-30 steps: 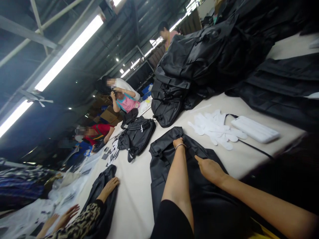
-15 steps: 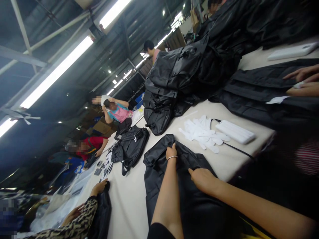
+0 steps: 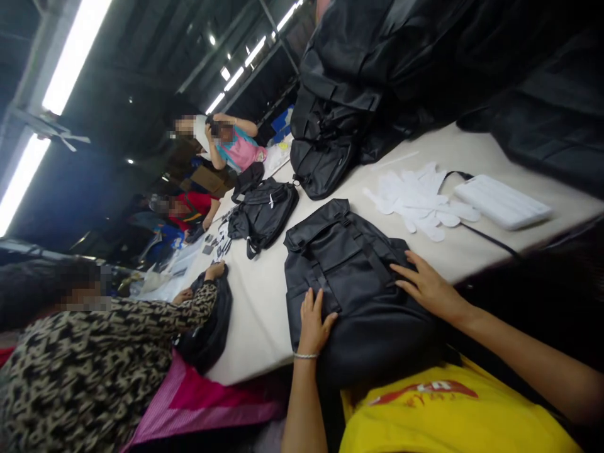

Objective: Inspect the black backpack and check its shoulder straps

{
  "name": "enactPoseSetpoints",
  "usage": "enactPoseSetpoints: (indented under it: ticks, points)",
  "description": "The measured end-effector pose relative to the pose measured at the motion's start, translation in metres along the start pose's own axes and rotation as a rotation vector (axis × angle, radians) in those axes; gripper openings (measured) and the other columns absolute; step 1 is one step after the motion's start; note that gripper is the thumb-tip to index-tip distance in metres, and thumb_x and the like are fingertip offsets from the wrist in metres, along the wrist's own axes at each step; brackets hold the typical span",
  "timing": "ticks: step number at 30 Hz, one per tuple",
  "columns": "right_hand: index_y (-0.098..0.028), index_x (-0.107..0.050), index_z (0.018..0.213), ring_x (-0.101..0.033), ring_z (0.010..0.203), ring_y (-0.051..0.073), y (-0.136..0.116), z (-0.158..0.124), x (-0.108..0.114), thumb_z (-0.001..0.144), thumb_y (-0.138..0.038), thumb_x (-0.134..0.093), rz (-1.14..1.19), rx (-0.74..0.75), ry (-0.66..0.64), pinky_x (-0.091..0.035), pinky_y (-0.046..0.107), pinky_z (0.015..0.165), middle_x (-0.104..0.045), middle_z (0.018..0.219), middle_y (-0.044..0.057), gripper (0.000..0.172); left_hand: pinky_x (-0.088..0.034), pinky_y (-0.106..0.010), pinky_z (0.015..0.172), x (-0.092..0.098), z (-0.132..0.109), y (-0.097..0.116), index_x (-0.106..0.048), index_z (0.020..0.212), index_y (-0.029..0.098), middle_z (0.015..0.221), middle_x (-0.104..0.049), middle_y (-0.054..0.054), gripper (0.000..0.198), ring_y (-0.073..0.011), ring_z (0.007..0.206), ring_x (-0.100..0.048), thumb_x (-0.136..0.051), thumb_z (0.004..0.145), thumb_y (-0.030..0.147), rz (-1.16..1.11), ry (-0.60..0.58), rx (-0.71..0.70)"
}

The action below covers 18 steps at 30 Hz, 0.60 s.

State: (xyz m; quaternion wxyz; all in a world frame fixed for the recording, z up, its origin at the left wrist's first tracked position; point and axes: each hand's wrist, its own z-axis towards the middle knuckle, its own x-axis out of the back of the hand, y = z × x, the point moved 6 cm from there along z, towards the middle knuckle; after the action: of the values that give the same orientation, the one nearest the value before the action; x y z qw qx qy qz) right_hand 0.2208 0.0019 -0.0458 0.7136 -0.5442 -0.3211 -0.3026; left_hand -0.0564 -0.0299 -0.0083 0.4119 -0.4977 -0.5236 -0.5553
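Observation:
In front of me a black backpack (image 3: 349, 277) lies on the pale table, its flap end pointing away and two straps running down its front. My left hand (image 3: 315, 322), with a bracelet at the wrist, rests on the lower left of the bag, fingers stretched out. On the bag's right edge lies my right hand (image 3: 427, 284), its fingers spread and touching the fabric. Neither hand grips anything.
White gloves (image 3: 415, 198) and a white rectangular block (image 3: 503, 200) lie right of the bag. Behind them rises a heap of black bags (image 3: 358, 94). Another black backpack (image 3: 262, 214) is further left. Co-workers sit along the left; one in a patterned sleeve (image 3: 141, 340) handles a dark bag.
My left hand has moved from the bag's top down to its lower left. Both hands have let go and flattened out; the bag's strapped front now shows. My view has shifted.

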Motion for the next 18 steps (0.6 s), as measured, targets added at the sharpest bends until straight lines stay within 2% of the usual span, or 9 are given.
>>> enactPoseSetpoints:
  ticks: [3,5,7,10,14,18]
  points:
    - [-0.015,-0.041,0.118,-0.041,0.105,0.021,-0.005,-0.023,0.021,0.078,-0.039,-0.038,-0.013,-0.100,0.107,-0.036,0.034,0.087,-0.043,0.115,0.011,0.047,-0.025,-0.035,0.099,0.016,-0.018,-0.021,-0.030,0.123,0.020,0.134,-0.023,-0.008,0.052,-0.0183,0.122,-0.022,-0.043,0.075,0.036,-0.080,0.114,0.085]
    - [-0.016,-0.043,0.115,-0.042,0.103,0.022,-0.014,-0.041,0.033,0.076,-0.043,-0.039,-0.046,-0.051,0.100,-0.035,0.034,0.088,-0.047,0.111,0.010,0.047,-0.027,-0.034,0.098,0.023,-0.038,-0.030,-0.038,0.118,0.022,0.131,-0.030,-0.005,0.045,-0.0171,0.120,-0.026,-0.044,0.075,0.034,-0.117,0.121,0.112]
    - [-0.018,-0.047,0.111,-0.041,0.105,0.022,-0.029,-0.055,0.038,0.074,-0.045,-0.041,-0.077,0.079,0.026,-0.033,0.035,0.090,-0.047,0.113,0.008,0.046,-0.028,-0.034,0.098,0.024,-0.061,-0.030,-0.042,0.114,0.025,0.125,-0.038,-0.003,0.043,-0.0166,0.117,-0.031,-0.046,0.073,0.037,-0.171,0.059,0.091]
    - [-0.020,-0.041,0.117,-0.035,0.109,0.024,-0.052,-0.069,0.027,0.068,-0.049,-0.048,-0.138,0.285,-0.127,-0.029,0.037,0.092,-0.044,0.117,0.008,0.058,-0.026,-0.037,0.099,0.018,-0.090,-0.016,-0.043,0.112,0.025,0.116,-0.047,-0.004,0.052,-0.0184,0.112,-0.036,-0.053,0.066,0.045,-0.232,-0.019,0.010]
    - [-0.018,-0.029,0.125,-0.038,0.105,0.027,-0.067,-0.068,0.005,0.059,-0.047,-0.058,-0.223,0.366,-0.188,-0.029,0.041,0.088,-0.045,0.113,0.011,0.078,-0.023,-0.039,0.099,0.011,-0.106,-0.002,-0.038,0.116,0.024,0.114,-0.046,-0.005,0.067,-0.0209,0.111,-0.035,-0.061,0.057,0.046,-0.227,0.027,-0.019]
    - [-0.015,-0.035,0.120,-0.045,0.094,0.025,-0.068,-0.063,-0.001,0.060,-0.040,-0.059,-0.213,0.427,-0.143,-0.034,0.039,0.083,-0.049,0.101,0.011,0.069,-0.029,-0.041,0.092,0.007,-0.104,-0.003,-0.033,0.118,0.019,0.109,-0.045,-0.008,0.079,-0.0229,0.106,-0.037,-0.067,0.050,0.041,-0.226,0.052,0.024]
